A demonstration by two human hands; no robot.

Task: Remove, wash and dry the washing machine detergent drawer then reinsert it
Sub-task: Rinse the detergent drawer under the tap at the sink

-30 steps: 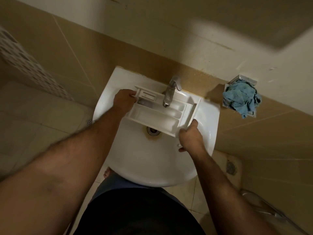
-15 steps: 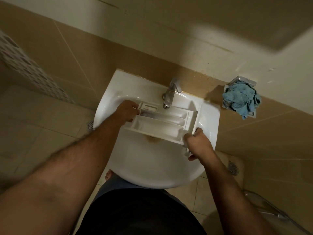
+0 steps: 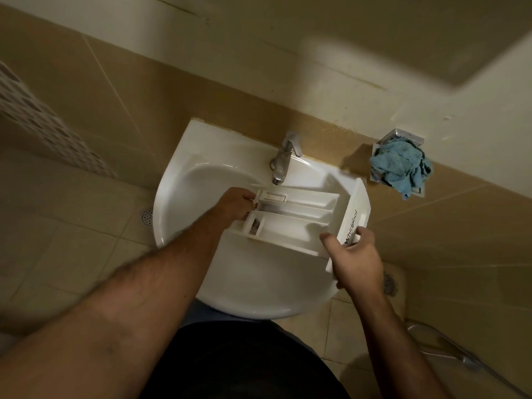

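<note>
A single wide-angle camera on the person's head looks steeply down from close above, facing the tiled wall, with the white sink (image 3: 184, 180) centred and both forearms reaching in from the lower edge.

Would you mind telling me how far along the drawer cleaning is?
Removal is done: both hands, left and right, hold the drawer over the sink below the tap. No water is visible. Drying, perhaps with the blue cloth, and reinserting remain.
</note>
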